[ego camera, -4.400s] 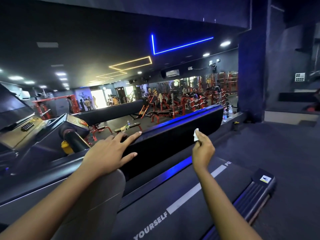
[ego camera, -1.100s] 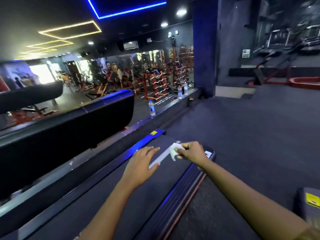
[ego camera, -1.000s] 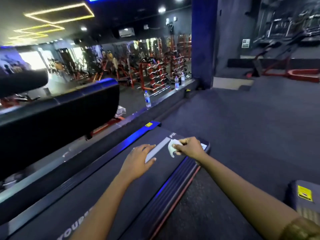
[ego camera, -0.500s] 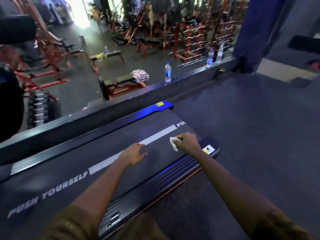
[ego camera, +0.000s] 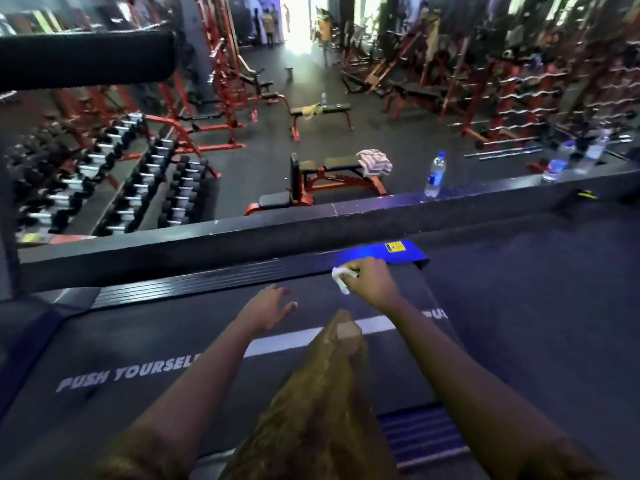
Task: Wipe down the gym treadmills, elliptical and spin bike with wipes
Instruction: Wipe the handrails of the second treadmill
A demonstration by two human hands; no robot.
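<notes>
**Wipe Meets Treadmill Edge at Gym Mezzanine**

A person leans over a treadmill point(ego camera: 145, 344), seen from a head-worn camera, with both bare arms stretched across the dark belt point(ego camera: 104, 334). The right hand point(ego camera: 373, 285) is clenched round a crumpled white wipe point(ego camera: 341, 279), its fingers point(ego camera: 357, 273) curled tight on the wad. The wipe pokes out from the thumb side of the fist and sits at the far edge of the belt, against the ribbed side rail point(ego camera: 214, 279) and just beside the blue-lit end cap point(ego camera: 403, 254) with its yellow label point(ego camera: 395, 247).

The left hand point(ego camera: 265, 310) lies palm down near the belt's white stripe point(ego camera: 277, 339), fingers straight, spread and holding nothing, apart from the wipe. Whether it presses the belt or hangs just over it cannot be told. White lettering on the belt reads "PUSH YOURSELF". A fold of brown patterned cloth point(ego camera: 322, 403) falls between the two forearms.

Beyond the rail runs a dark ledge point(ego camera: 277, 233), and on it stands a clear water bottle point(ego camera: 434, 174), upright. More bottles point(ego camera: 571, 157) stand farther to the right, blurred. Below the ledge the gym floor shows a red-framed bench point(ego camera: 322, 178) with a folded towel point(ego camera: 374, 161) on one end, and racks of dumbbells point(ego camera: 104, 181) to the left.
</notes>
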